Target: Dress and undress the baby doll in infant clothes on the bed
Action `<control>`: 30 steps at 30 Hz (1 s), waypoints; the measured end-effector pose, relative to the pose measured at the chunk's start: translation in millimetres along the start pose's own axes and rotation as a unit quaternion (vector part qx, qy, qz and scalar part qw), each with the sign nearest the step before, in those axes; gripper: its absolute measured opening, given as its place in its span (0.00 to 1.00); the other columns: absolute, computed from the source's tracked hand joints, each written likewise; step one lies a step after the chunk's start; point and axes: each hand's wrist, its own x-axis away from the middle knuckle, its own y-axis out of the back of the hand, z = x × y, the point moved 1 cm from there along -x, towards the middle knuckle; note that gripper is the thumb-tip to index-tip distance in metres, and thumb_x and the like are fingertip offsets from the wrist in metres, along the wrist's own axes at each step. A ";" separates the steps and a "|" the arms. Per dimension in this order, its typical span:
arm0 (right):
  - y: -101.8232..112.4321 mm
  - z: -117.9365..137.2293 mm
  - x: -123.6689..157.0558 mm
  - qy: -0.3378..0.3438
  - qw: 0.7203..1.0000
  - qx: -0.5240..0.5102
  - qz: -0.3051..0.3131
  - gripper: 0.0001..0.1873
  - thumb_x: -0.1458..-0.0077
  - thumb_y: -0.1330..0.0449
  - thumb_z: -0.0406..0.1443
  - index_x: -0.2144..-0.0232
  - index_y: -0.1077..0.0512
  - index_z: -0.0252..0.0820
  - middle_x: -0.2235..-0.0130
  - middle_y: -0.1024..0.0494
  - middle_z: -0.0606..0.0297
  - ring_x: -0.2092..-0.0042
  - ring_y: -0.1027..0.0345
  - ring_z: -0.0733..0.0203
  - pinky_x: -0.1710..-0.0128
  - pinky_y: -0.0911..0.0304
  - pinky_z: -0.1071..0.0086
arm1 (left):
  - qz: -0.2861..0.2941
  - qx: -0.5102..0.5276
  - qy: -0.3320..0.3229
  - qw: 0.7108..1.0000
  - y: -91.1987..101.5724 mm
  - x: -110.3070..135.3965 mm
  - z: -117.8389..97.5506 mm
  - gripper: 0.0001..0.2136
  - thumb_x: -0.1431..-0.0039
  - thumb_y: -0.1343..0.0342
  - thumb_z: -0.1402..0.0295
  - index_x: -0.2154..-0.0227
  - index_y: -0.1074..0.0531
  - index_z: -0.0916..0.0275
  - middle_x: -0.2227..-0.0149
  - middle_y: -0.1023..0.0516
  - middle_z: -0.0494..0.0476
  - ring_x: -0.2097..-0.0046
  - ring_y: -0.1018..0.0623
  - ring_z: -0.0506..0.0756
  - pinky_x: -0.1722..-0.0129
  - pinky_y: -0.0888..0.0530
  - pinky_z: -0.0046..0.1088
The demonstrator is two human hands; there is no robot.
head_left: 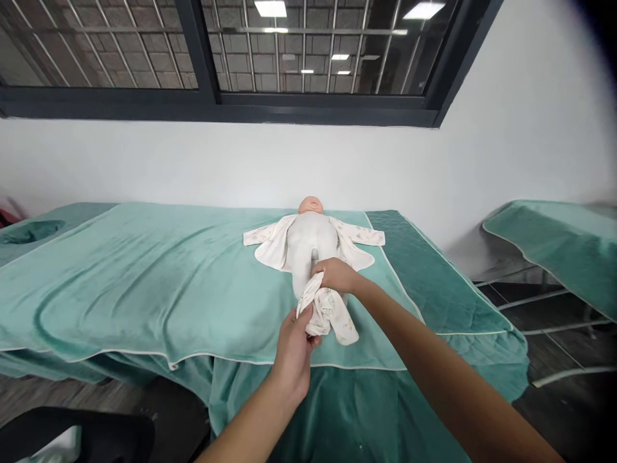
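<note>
A baby doll [312, 235] with a pale grey cloth body lies on its back, head toward the wall. Spread open on both sides of it is a white patterned baby jacket [270, 251], its sleeves stretched outward. Below the doll's legs, white patterned baby pants [337, 318] hang bunched between my hands. My left hand [295, 347] grips their near edge. Higher up, my right hand [335, 275] pinches the fabric beside the doll's leg, hiding part of that leg. Whether a foot is inside the pants I cannot tell.
A green velvet sheet [144, 270] covers the bed under the doll. Another green-covered bed [569, 238] with a metal frame stands at the right. A black chair [77, 431] is at the lower left. Behind the bed rises a white wall [193, 161] with a dark-framed window.
</note>
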 end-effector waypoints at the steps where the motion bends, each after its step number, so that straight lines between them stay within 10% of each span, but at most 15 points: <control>1: -0.2 0.4 -0.1 0.005 1.000 0.010 0.011 0.06 0.52 0.37 0.35 0.70 0.21 0.43 0.65 0.18 0.66 0.63 0.28 0.60 0.65 0.42 0.72 | -0.011 0.008 -0.001 1.000 -0.3 1.6 4.5 0.19 0.44 0.38 0.56 0.54 0.24 0.63 0.62 0.23 0.56 0.68 0.29 0.48 0.74 0.35 0.21; 10: -1.4 7.1 -0.7 0.031 0.993 0.076 0.088 0.10 0.56 0.33 0.35 0.66 0.20 0.42 0.59 0.19 0.64 0.58 0.29 0.57 0.62 0.42 0.71 | -0.099 0.039 -0.040 0.994 19.2 7.7 31.3 0.19 0.46 0.36 0.59 0.54 0.25 0.64 0.54 0.21 0.60 0.59 0.23 0.53 0.65 0.25 0.26; 17: -4.4 7.7 -1.6 0.013 0.991 0.094 0.094 0.12 0.55 0.31 0.41 0.66 0.21 0.44 0.60 0.20 0.65 0.59 0.29 0.57 0.65 0.45 0.71 | -0.159 -0.022 -0.097 0.982 46.4 -10.7 32.6 0.19 0.51 0.35 0.57 0.60 0.24 0.66 0.62 0.21 0.58 0.68 0.24 0.52 0.76 0.27 0.24; 30: -9.5 5.4 -0.7 0.001 0.996 0.051 0.077 0.08 0.57 0.30 0.40 0.73 0.23 0.45 0.69 0.21 0.67 0.65 0.32 0.59 0.69 0.50 0.71 | -0.109 -0.047 0.004 0.993 48.3 -17.9 30.1 0.15 0.43 0.40 0.62 0.55 0.26 0.64 0.59 0.19 0.61 0.65 0.20 0.55 0.72 0.20 0.32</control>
